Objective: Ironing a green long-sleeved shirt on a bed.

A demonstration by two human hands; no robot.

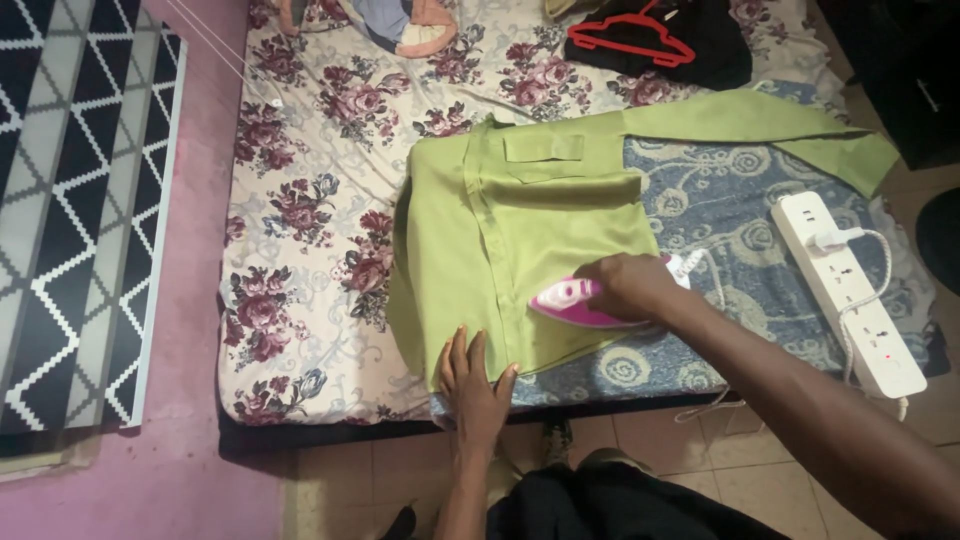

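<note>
At the near edge of the bed [300, 400], the left hand [473, 385] lies flat on the green shirt's [520, 240] hem and the right hand [630, 285] grips the pink iron [570, 300] on the lower front — the sleeve beyond looks undone — while its soleplate stays hidden.

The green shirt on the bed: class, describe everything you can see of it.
The green shirt is olive-green, of smooth woven-looking cloth, with a button placket, a flapped chest pocket and one sleeve stretched out toward the white power strip. It lies flat, partly on a blue patterned cloth and partly on the floral sheet. The left hand presses its near hem; the right hand holds a pink and white iron on it.
</note>
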